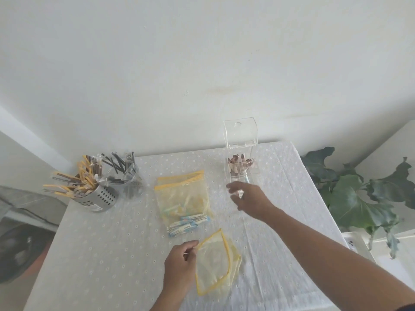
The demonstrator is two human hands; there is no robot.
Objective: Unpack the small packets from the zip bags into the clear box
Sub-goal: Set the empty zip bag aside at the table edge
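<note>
My left hand point(179, 259) pinches the corner of a yellow-edged zip bag point(215, 263) that looks empty, low over the table in front of me. A second yellow zip bag point(183, 194) lies flat in the middle, with blue-and-white small packets point(187, 224) at its near end. My right hand point(249, 199) reaches out, fingers spread, just in front of the clear box point(241, 164). The box stands at the back right with its lid raised and holds brown packets in its compartments. Nothing is visible in the right hand.
A perforated metal cup point(95, 195) with wrapped sticks and a glass jar point(125, 178) of dark sticks stand at the back left. The table's white cloth point(112, 254) ends at the right near a leafy plant point(357, 196).
</note>
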